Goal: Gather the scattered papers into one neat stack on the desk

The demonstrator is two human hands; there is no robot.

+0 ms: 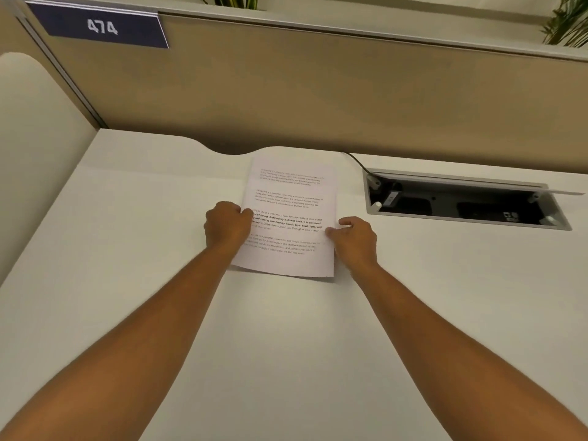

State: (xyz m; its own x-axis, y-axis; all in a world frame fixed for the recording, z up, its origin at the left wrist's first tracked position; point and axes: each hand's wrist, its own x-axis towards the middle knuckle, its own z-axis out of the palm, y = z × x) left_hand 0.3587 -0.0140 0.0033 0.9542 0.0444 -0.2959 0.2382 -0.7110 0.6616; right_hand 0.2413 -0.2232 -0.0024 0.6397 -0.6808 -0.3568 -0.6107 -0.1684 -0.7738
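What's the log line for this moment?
papers: one stack, desk | left hand: gripping left edge | right hand: gripping right edge

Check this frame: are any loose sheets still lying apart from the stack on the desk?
No: the only paper visible is the stack, held at its side edges by the left hand and right hand, on the white desk.

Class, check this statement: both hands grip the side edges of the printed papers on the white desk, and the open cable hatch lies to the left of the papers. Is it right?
Not quite. In the head view the cable hatch lies to the right of the papers, not the left. The rest holds: the left hand and right hand grip the side edges on the white desk.
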